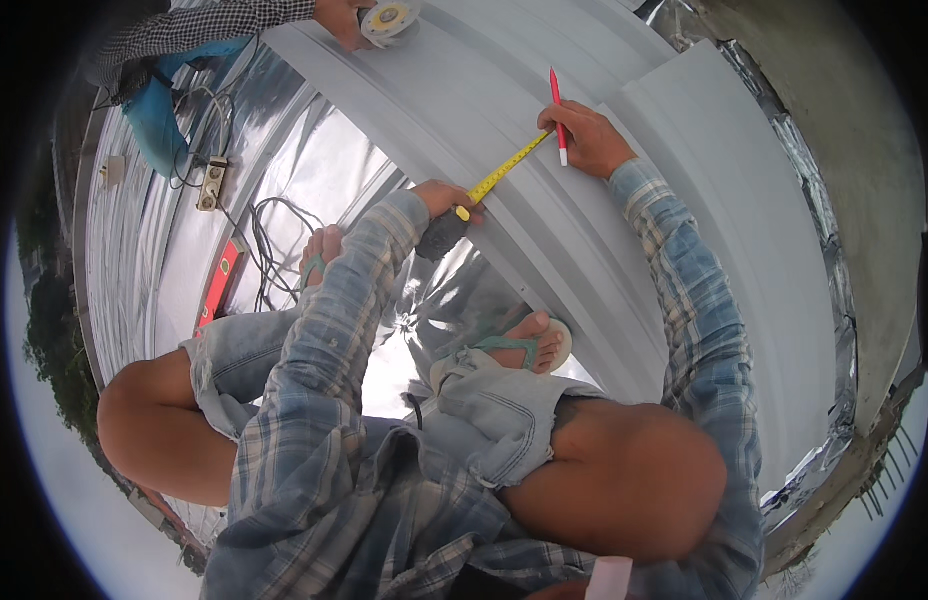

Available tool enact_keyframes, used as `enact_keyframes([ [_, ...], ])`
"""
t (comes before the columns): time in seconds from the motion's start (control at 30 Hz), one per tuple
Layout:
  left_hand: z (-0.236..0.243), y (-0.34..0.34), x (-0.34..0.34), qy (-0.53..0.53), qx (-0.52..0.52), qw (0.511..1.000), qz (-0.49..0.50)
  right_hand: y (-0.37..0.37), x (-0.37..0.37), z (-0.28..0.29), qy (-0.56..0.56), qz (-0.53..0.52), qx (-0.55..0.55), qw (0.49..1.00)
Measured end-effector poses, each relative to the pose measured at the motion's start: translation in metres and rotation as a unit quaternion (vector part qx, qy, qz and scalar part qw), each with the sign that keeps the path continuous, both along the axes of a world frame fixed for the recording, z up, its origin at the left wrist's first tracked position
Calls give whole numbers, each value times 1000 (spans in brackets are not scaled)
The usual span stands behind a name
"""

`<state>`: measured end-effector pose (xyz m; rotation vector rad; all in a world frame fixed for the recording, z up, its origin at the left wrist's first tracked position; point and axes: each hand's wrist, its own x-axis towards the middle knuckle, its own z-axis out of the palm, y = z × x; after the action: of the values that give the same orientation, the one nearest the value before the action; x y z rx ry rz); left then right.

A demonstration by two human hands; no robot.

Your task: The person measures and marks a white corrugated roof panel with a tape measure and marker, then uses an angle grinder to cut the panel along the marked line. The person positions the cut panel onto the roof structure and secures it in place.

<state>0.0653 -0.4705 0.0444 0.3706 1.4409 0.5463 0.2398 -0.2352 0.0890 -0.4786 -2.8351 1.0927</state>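
Observation:
My left hand (447, 197) is closed around the case of a tape measure, over the near edge of a grey ribbed metal roofing sheet (524, 255). From it the yellow tape blade (509, 168) runs up and right across the sheet. At its far end my right hand (587, 138) pinches the blade's end and also holds a red pencil-like marker (557, 110), its tip pointing away from me. A dark patch (442, 236) shows just below my left hand; I cannot make out what it is.
At the top left another person's hand (342, 22) holds an angle grinder (389, 20). A power strip (213, 183), black cables (269, 255) and a red spirit level (219, 285) lie on shiny foil to the left. A concrete wall (844, 120) borders the right side.

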Motion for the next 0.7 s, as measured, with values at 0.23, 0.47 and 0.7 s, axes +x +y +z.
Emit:
enact_keyframes([
  [0.23,14,3,3,-50,-43,997,39,9,-2,2,-25,-31,-87,995],
  [0.47,19,5,3,-41,-31,998,45,0,13,3,68,-133,-64,987],
  [0.7,9,1,1,-58,-34,996,53,5,36,-2,153,-301,-68,939],
])
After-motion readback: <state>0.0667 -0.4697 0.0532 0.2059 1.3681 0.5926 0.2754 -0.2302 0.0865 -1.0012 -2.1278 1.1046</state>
